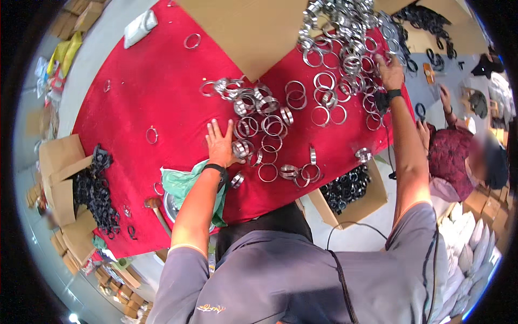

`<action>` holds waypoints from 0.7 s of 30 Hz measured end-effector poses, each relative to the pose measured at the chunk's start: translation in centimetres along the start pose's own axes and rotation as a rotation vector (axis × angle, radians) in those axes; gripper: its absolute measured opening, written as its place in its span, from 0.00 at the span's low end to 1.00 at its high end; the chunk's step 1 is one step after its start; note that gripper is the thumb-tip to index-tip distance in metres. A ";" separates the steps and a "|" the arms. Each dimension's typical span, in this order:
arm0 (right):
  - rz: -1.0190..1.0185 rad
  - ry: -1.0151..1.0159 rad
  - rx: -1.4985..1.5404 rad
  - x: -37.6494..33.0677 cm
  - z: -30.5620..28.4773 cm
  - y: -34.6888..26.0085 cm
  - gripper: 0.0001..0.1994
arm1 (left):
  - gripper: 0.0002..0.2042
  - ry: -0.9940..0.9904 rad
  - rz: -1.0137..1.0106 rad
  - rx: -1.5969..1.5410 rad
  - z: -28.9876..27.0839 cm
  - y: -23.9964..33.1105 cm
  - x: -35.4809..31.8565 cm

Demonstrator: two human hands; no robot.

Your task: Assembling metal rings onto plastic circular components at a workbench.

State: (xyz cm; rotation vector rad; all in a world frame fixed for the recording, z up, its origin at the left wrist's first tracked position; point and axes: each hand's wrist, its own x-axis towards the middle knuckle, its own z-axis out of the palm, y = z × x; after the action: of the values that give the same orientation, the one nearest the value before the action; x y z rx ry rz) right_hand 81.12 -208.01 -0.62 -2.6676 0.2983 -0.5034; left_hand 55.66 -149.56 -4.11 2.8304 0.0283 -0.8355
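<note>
Left hand (220,148) spread by rings (241,148) | right hand (392,74): grip unclear | cardboard (243,35) juts over red tablecloth (145,86)

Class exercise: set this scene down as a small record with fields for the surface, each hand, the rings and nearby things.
Surface: table with a red covering
Left hand: fingers spread, beside silver metal rings
Right hand: at the edge of a large silver ring heap; grip unclear
By left forearm: green cloth; wooden-handled tool
Beyond table's near edge: brown cardboard box holding black rings
Right side: co-worker in dark red patterned top
</note>
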 end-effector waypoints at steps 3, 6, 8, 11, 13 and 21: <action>0.290 -0.010 -0.301 -0.5 -4.6 12.5 0.45 | 0.82 0.037 0.017 -0.009 1.3 0.1 0.8; 0.380 -0.038 -0.111 -9.5 -6.0 13.3 0.45 | 0.82 0.011 -0.048 -0.001 0.7 -1.1 -0.1; 0.256 0.016 -0.132 -17.9 -8.2 13.4 0.47 | 0.81 0.021 -0.039 0.002 0.3 -0.8 0.2; 0.632 -0.226 0.153 -29.8 -5.9 7.8 0.49 | 0.79 0.086 -0.018 0.026 -0.1 -1.6 -0.4; 0.661 -0.139 0.097 -32.1 -2.5 4.8 0.50 | 0.79 0.051 0.013 0.032 0.2 0.3 0.8; 0.215 -0.256 -0.081 -38.6 -1.7 -8.5 0.41 | 0.69 0.022 0.092 -0.010 -0.1 -2.9 -0.8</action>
State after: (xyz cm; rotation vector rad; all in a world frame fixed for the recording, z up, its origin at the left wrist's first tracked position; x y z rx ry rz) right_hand 46.40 -190.24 -7.12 -2.6954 0.5294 -0.0835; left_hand 54.82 -146.69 -4.05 2.8076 -0.0933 -0.7817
